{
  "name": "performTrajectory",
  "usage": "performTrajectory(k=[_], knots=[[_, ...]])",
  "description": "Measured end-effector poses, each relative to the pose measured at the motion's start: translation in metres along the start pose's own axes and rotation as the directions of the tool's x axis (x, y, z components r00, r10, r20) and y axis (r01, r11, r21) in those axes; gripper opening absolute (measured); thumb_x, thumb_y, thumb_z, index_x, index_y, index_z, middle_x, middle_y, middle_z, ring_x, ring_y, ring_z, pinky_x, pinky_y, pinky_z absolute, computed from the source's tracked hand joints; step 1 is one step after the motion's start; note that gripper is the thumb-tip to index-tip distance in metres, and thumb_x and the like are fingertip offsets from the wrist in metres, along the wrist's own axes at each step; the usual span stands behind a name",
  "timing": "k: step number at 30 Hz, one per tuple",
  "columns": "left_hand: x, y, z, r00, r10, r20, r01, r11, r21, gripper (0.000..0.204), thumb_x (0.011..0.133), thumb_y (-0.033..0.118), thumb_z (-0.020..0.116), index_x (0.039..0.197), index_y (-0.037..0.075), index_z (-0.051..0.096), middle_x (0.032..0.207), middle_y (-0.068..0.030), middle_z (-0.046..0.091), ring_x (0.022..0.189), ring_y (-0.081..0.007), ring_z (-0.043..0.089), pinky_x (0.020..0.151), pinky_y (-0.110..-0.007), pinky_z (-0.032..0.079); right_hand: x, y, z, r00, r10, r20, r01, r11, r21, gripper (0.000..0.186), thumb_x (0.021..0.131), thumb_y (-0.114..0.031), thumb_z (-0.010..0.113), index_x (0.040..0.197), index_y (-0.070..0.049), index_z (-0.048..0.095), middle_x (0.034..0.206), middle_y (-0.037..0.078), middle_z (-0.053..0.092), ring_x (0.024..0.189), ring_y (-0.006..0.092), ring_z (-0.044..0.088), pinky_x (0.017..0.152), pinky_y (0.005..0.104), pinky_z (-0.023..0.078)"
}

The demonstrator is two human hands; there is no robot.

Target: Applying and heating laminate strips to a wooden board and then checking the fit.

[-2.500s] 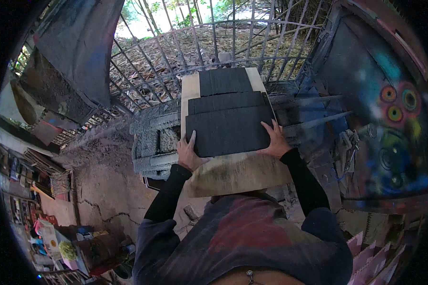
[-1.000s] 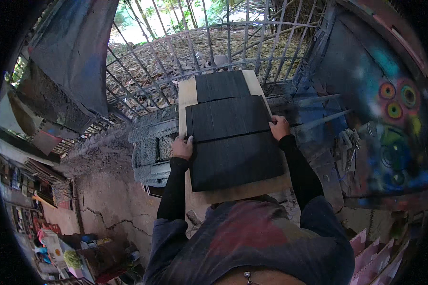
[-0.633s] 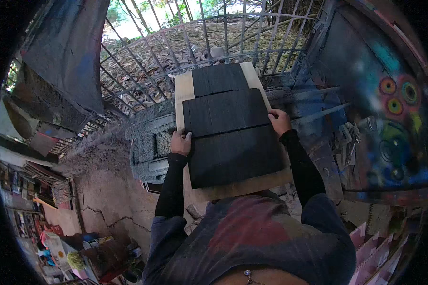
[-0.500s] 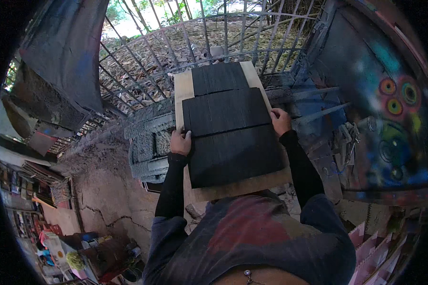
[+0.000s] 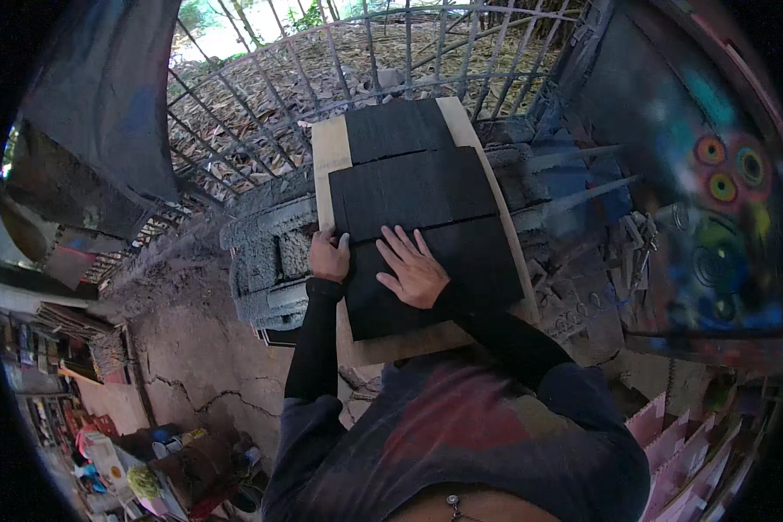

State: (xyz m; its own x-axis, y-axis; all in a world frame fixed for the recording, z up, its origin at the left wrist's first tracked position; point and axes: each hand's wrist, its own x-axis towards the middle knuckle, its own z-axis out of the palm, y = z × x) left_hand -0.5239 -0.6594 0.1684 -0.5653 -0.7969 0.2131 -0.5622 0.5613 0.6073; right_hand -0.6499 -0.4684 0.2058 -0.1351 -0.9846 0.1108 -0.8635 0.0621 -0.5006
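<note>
In front of me a pale wooden board lies with black rectangular panels on it, one after another from far to near. The far panel is narrower than the middle panel and the near panel. Along the board's left edge my left hand is closed, fingers curled at the rim and thumb against the black panels. My right hand lies flat with fingers spread on the near panel, its fingertips by the seam with the middle one.
A rough, grey-crusted bench shows beneath and left of the board. Behind it stands a metal bar fence with dry leaves beyond. A paint-spattered dark panel is at right. Pink upright sheets stand at lower right; a cluttered table is at lower left.
My right hand has left the board's right edge and moved left onto the near black panel, now flat. My left hand stays at the left edge.
</note>
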Motion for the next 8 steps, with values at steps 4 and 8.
performTrajectory(k=[4,8], knots=[[-0.001,-0.008,0.003,0.999,-0.015,0.039,0.021,0.987,-0.159,0.039,0.085,0.023,0.069,0.113,-0.004,0.064,0.096,-0.0216,0.061,0.087,-0.0363,0.063,0.078,-0.043,0.05,-0.007,0.007,-0.02,0.951,-0.035,-0.306,0.051,0.998,0.045,0.034,0.094,-0.018,0.059,0.123,-0.003,0.058,0.129,0.017,0.055,0.118,0.0329,0.054,0.1,0.0473,0.042],[0.009,-0.022,0.004,0.987,-0.122,0.105,0.128,0.99,-0.059,0.046,0.086,0.024,0.068,0.124,-0.001,0.061,0.119,-0.0222,0.061,0.102,-0.0382,0.062,0.095,-0.043,0.046,-0.061,0.036,-0.071,0.81,0.114,-0.576,0.014,0.977,0.213,0.015,0.083,-0.005,0.071,0.099,-0.006,0.07,0.09,0.01,0.067,0.08,0.0252,0.068,0.067,0.0326,0.055]])
